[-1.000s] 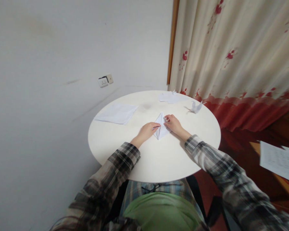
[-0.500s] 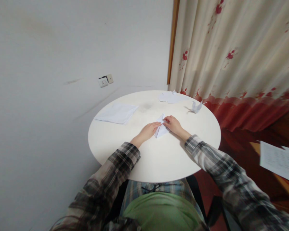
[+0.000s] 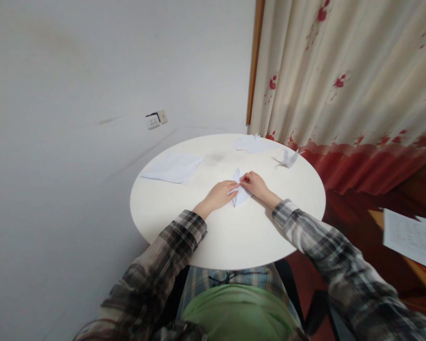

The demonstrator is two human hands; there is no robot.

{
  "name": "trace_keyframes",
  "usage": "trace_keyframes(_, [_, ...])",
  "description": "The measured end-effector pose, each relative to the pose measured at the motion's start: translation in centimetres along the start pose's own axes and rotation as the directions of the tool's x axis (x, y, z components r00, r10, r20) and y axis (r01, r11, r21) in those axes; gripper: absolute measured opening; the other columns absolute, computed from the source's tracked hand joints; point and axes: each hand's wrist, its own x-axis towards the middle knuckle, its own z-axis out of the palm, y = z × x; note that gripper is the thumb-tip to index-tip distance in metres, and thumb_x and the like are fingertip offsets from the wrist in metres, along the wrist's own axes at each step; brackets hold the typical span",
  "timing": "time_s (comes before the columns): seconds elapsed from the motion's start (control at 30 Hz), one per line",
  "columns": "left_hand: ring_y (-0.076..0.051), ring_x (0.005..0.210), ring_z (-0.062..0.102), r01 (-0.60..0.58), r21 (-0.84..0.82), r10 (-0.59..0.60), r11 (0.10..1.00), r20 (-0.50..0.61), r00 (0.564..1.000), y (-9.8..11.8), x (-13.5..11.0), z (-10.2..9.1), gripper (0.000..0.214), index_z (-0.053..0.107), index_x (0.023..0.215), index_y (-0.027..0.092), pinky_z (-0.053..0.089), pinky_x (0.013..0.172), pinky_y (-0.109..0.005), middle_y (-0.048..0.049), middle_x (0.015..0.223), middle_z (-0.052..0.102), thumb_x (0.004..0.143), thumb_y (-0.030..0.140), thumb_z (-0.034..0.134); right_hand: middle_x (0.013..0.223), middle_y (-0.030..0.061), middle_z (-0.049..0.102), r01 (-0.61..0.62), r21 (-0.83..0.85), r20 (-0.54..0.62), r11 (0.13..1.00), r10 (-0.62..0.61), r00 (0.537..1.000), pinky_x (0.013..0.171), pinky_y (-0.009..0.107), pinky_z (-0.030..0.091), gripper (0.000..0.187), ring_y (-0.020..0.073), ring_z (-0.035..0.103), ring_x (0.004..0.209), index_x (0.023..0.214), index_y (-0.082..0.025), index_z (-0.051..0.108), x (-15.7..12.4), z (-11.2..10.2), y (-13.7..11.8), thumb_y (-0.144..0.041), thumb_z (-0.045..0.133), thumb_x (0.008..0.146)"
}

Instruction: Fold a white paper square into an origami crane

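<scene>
A small folded piece of white paper (image 3: 240, 198) lies on the round white table (image 3: 220, 241), partly covered by both hands. My left hand (image 3: 220, 193) rests on its left side, with the fingers closed together and gripping the paper near its middle. From the right, my right hand (image 3: 254, 183) pinches the paper with thumb and fingertips, close to the left fingertips. One pointed corner of the paper sticks up beyond the hands, and another points toward me. The exact folds under the fingers are hidden.
A folded paper crane (image 3: 288, 159) stands at the table's right. Flat white sheets (image 3: 173, 166) lie at the left, and more paper (image 3: 252, 144) lies at the far edge. A wall (image 3: 74, 189) borders the left; a floral curtain (image 3: 341, 109) hangs right. Printed sheets (image 3: 412, 237) lie lower right.
The folded paper has turned slightly under my hands, its near corner shifting a little to the right and toward me. Both hands have barely moved.
</scene>
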Motion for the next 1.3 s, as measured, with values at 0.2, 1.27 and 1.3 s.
trace_keyframes(0.2, [-0.02,0.105,0.055,0.007,0.039,-0.007,0.999,0.017,1.0,0.5,0.0,-0.6,0.031,0.059,0.11,0.019,0.04,0.091,-0.035,-0.0056,0.112,0.061,0.084,0.029,0.045,0.08,0.0045,0.055,-0.011,0.014,0.011,1.0,0.011,1.0,0.071,0.024,0.036,0.013,0.0134,0.049,0.076,0.085,-0.014,0.061,0.2,0.1,0.3,-0.022,0.059,0.075])
trace_keyframes(1.27, [-0.02,0.126,0.035,0.205,0.16,-0.224,0.966,0.11,0.968,-0.5,-0.1,0.3,0.047,0.041,0.127,0.012,0.028,0.102,-0.033,-0.0109,0.134,0.042,0.089,0.036,0.029,0.083,0.0053,0.057,0.023,0.019,0.004,1.0,-0.023,1.0,0.076,0.024,0.038,0.019,0.0138,0.05,0.079,0.086,-0.016,0.063,0.4,0.6,0.8,-0.009,0.048,0.077])
trace_keyframes(1.3, [-0.019,0.127,0.033,0.196,0.165,-0.218,0.967,0.123,0.968,-0.6,-0.2,0.3,0.046,0.041,0.128,0.014,0.027,0.103,-0.034,-0.0098,0.135,0.04,0.089,0.036,0.029,0.083,0.0054,0.058,0.018,0.014,0.004,1.0,-0.018,1.0,0.076,0.024,0.038,0.019,0.0138,0.05,0.079,0.086,-0.016,0.063,0.4,0.6,0.7,-0.009,0.048,0.077])
